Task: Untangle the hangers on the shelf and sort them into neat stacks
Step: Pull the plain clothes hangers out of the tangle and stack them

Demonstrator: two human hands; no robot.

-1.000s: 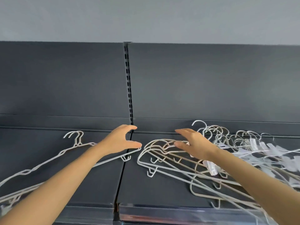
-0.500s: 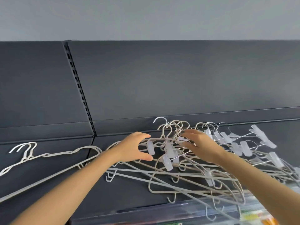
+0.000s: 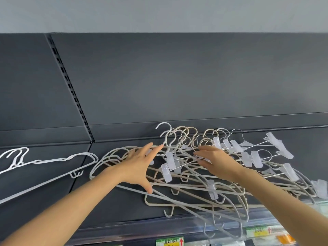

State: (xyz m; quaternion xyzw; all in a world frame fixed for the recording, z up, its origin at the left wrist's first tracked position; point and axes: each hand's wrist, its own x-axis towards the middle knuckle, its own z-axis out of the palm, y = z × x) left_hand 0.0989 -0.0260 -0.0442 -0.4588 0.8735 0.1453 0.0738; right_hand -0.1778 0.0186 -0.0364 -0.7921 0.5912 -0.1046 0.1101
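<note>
A tangled heap of beige and pale grey hangers (image 3: 191, 189) lies on the dark shelf (image 3: 115, 206), mixed with wire hangers carrying clear plastic clips (image 3: 252, 157). My left hand (image 3: 138, 167) rests flat on the heap's left side, fingers spread, thumb on a grey bar. My right hand (image 3: 214, 160) reaches into the middle near the hooks, fingers apart and touching the wires, closed on nothing that I can see. A small stack of white hangers (image 3: 44, 162) lies apart on the shelf at the left.
A dark back panel with a slotted upright (image 3: 71, 87) rises behind the shelf. The shelf's front lip carries a clear strip with price labels (image 3: 170, 241) below. Some hangers overhang the front edge at the right.
Both hands have spread and pressed further into the tangled heap; the left hand went from curled to flat. The view has drawn a little closer.
</note>
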